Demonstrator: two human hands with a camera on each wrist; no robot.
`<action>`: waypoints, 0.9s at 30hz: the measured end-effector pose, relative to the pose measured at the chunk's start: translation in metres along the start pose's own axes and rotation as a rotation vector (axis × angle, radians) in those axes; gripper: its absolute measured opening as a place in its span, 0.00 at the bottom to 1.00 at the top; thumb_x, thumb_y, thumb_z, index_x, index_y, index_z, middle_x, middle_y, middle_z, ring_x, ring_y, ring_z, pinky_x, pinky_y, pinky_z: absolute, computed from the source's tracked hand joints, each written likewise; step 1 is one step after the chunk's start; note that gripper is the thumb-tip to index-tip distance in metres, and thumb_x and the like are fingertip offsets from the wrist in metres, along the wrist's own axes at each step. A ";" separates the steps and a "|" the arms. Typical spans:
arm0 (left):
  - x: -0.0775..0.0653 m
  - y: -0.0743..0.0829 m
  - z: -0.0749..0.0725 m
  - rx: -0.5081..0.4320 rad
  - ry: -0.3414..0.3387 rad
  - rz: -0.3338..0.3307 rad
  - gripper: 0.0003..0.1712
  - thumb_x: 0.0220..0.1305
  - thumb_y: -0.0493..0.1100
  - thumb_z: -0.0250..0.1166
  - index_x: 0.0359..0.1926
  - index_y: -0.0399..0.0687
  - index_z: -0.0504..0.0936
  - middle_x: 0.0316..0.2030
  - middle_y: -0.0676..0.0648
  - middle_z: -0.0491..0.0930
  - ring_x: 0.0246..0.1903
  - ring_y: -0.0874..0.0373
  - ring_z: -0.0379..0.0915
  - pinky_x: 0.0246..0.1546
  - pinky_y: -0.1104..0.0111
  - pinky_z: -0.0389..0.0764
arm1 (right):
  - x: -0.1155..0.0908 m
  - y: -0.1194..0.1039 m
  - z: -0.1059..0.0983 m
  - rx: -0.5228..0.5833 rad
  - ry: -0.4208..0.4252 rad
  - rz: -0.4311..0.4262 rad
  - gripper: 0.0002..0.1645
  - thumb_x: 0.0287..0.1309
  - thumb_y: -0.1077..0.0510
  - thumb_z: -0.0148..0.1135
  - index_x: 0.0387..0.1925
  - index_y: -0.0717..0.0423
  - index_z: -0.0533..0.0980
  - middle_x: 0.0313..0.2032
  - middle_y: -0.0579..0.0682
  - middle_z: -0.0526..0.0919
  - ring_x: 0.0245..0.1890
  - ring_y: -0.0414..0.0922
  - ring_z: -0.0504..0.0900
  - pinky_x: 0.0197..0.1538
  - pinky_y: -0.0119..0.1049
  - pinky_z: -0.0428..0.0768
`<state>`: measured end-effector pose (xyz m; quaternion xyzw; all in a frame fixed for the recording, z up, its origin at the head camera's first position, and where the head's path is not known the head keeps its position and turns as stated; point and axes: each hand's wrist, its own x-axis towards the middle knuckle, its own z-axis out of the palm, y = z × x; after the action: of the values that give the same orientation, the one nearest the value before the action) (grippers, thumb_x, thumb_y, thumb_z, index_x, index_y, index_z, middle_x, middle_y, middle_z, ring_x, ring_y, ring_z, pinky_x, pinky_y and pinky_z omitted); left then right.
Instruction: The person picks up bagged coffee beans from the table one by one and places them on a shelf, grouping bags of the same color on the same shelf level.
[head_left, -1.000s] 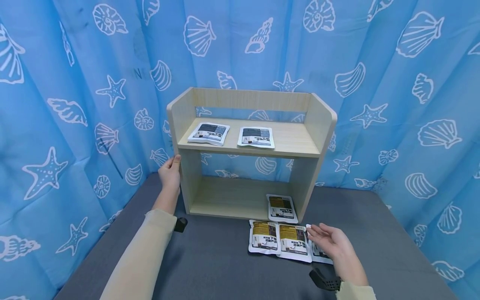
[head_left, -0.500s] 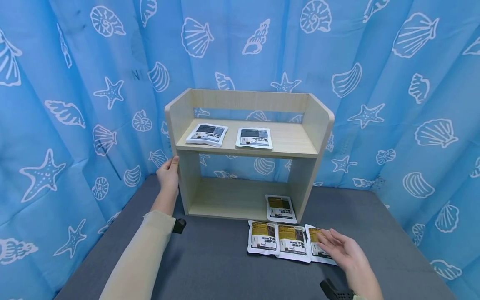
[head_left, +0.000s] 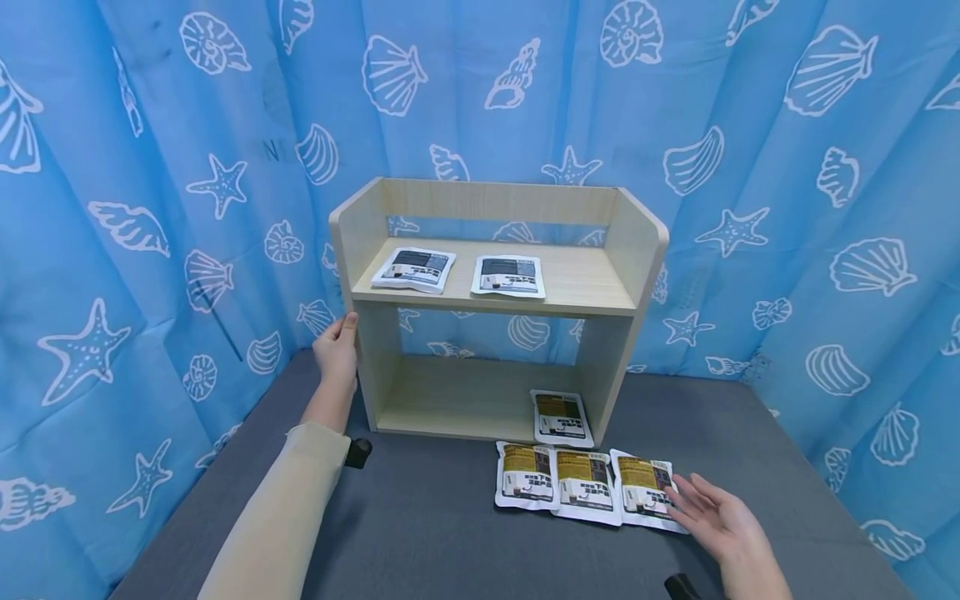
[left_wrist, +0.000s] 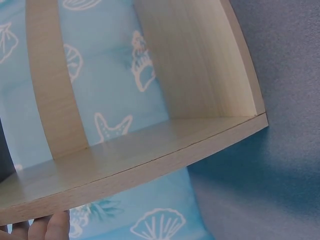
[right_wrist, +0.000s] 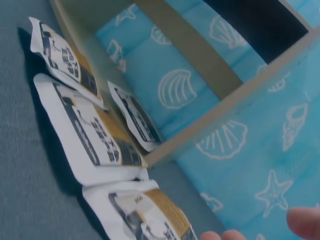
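Observation:
My left hand rests its fingertips against the outer left side of a pale wooden two-tier shelf; in the left wrist view its fingers show below the side board. My right hand holds nothing, fingers extended, at the right end of a row of white foil pouches with gold-and-black labels. Its fingertips overlap the edge of the right pouch. To the left lie the middle pouch and left pouch, edges touching or overlapping. Another gold-labelled pouch lies on the bottom tier's right end.
Two grey-labelled pouches, a left one and a right one, lie on the upper tier. A dark grey tabletop carries the shelf. Behind and around it hangs a blue curtain with white seashells and starfish.
My right hand has drawn back to the right and toward me, uncovering the right pouch, which lies on the table. The left hand stays at the shelf's side.

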<state>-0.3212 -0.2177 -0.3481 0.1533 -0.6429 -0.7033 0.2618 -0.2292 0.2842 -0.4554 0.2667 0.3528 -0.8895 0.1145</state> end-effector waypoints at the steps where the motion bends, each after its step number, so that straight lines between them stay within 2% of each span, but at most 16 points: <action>1: 0.000 0.000 0.000 0.001 0.001 0.001 0.31 0.69 0.55 0.56 0.64 0.38 0.73 0.64 0.39 0.70 0.63 0.48 0.65 0.63 0.58 0.67 | 0.000 -0.001 -0.002 0.005 -0.002 0.001 0.39 0.77 0.53 0.38 0.74 0.41 0.28 0.74 0.41 0.33 0.74 0.46 0.39 0.72 0.49 0.44; 5: 0.000 0.001 0.000 0.005 0.007 0.008 0.31 0.70 0.55 0.56 0.63 0.38 0.73 0.63 0.39 0.71 0.62 0.48 0.66 0.62 0.58 0.68 | -0.001 -0.004 -0.011 0.029 -0.013 0.008 0.39 0.77 0.53 0.37 0.74 0.40 0.26 0.74 0.41 0.31 0.74 0.45 0.36 0.72 0.48 0.42; 11: -0.001 0.001 0.001 0.001 -0.001 0.011 0.30 0.70 0.55 0.55 0.64 0.38 0.72 0.64 0.39 0.70 0.63 0.48 0.65 0.63 0.58 0.67 | -0.002 -0.009 -0.025 -0.001 0.021 -0.009 0.39 0.77 0.52 0.35 0.73 0.40 0.24 0.74 0.41 0.30 0.74 0.45 0.35 0.72 0.48 0.42; 17: 0.000 0.000 0.000 -0.002 -0.006 0.017 0.31 0.70 0.54 0.55 0.64 0.37 0.72 0.64 0.38 0.69 0.63 0.47 0.64 0.63 0.58 0.67 | 0.000 -0.014 -0.039 -0.051 0.072 0.002 0.39 0.77 0.51 0.35 0.72 0.42 0.23 0.74 0.42 0.29 0.73 0.47 0.33 0.71 0.53 0.39; 21: 0.001 0.000 0.000 -0.002 -0.004 0.015 0.30 0.70 0.54 0.56 0.64 0.38 0.72 0.64 0.39 0.69 0.63 0.48 0.64 0.63 0.59 0.67 | -0.002 -0.015 -0.048 -0.079 0.050 0.017 0.39 0.76 0.51 0.35 0.72 0.45 0.23 0.73 0.46 0.26 0.73 0.51 0.32 0.70 0.58 0.39; 23: 0.001 0.000 0.000 -0.002 -0.004 0.012 0.30 0.70 0.55 0.55 0.64 0.38 0.72 0.64 0.39 0.70 0.63 0.48 0.65 0.63 0.58 0.67 | -0.004 -0.015 -0.052 -0.096 0.021 0.027 0.35 0.76 0.53 0.36 0.76 0.50 0.36 0.73 0.49 0.25 0.73 0.54 0.31 0.70 0.59 0.40; 25: 0.000 0.000 0.000 0.000 -0.003 0.007 0.31 0.70 0.55 0.55 0.64 0.38 0.72 0.64 0.39 0.70 0.63 0.48 0.65 0.63 0.58 0.67 | -0.007 -0.014 -0.052 -0.118 0.003 0.044 0.36 0.76 0.54 0.35 0.75 0.60 0.36 0.73 0.51 0.23 0.73 0.56 0.31 0.70 0.60 0.43; 27: 0.000 0.000 0.000 0.002 -0.002 0.006 0.30 0.70 0.55 0.55 0.64 0.38 0.73 0.64 0.39 0.70 0.63 0.48 0.65 0.63 0.58 0.67 | -0.009 -0.014 -0.052 -0.137 -0.007 0.062 0.37 0.76 0.54 0.34 0.74 0.64 0.32 0.73 0.53 0.22 0.73 0.56 0.31 0.70 0.60 0.45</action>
<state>-0.3214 -0.2176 -0.3479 0.1508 -0.6442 -0.7022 0.2629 -0.2072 0.3299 -0.4741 0.2657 0.4041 -0.8603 0.1611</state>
